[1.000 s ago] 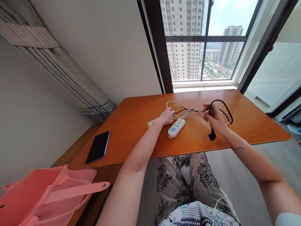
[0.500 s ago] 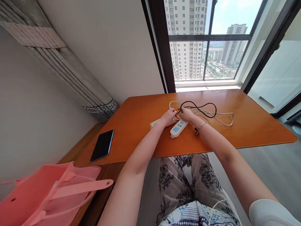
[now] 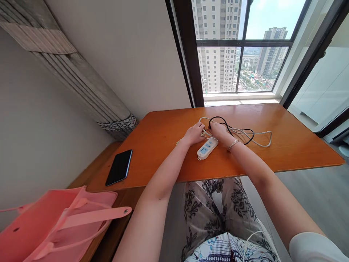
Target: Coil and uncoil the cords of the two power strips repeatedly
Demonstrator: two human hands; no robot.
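Note:
A white power strip (image 3: 207, 148) with blue sockets lies on the orange-brown table (image 3: 286, 145). Its white cable (image 3: 261, 134) loops across the table to the right. My left hand (image 3: 194, 133) rests closed on the cables just behind the strip. My right hand (image 3: 220, 132), with bangles at the wrist, is closed on a black cable (image 3: 247, 130) that curls over the white one. The two hands almost touch above the strip's far end. The black cable's plug is hidden.
A black phone (image 3: 119, 167) lies near the table's left corner. A pink bag (image 3: 60, 222) sits at lower left on a wooden bench. A window (image 3: 234, 54) is behind the table. A rolled grey mat (image 3: 81, 87) leans on the wall.
My right hand has carried the black cable left from the table's middle right to meet my left hand by the power strip. The black plug that hung below it is out of sight.

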